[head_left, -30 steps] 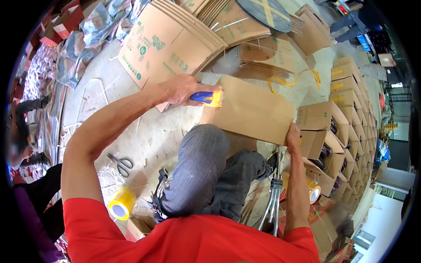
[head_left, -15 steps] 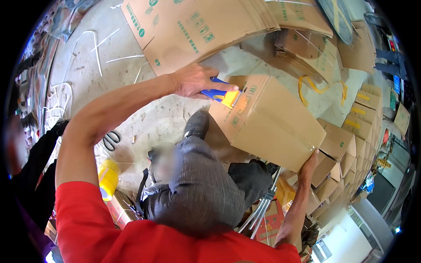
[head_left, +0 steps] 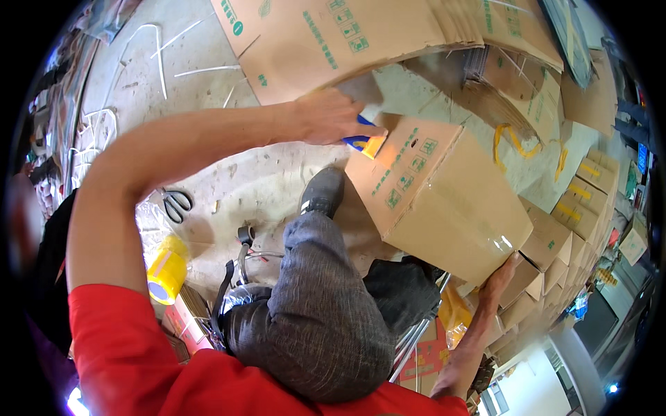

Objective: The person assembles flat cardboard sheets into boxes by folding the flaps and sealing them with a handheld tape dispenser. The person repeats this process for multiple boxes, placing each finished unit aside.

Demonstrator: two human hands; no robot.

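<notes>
Cardboard box (head_left: 444,201) sits right of centre in the frame, tilted, its long top face running from upper centre down toward the lower right; plain brown board, green printed symbols along the near side panel, a glossy strip of clear tape catching light at the lower-right corner. Left hand (head_left: 326,114) is at the box's upper end, grip closed round a blue-and-yellow tape dispenser (head_left: 362,142) that touches the box's top edge. Right hand (head_left: 501,277) is under the lower-right corner, fingers spread flat against the board, propping rather than clamping. Change over the last second: the box fills more of the frame and lies more steeply tilted than before, and the dispenser has stayed at the same upper end while the right hand has stayed at the far lower corner. Judgement: the box is being turned and steadied for work at that upper end. Knee in grey trousers (head_left: 319,312) lies below the box; dark shoe (head_left: 322,191) just left of it on the concrete floor (head_left: 243,180). Scissors (head_left: 177,203) and a yellow tape roll (head_left: 166,270) lie at left. Flat cartons (head_left: 333,35) stacked along the top; folded boxes (head_left: 576,208) at right.
</notes>
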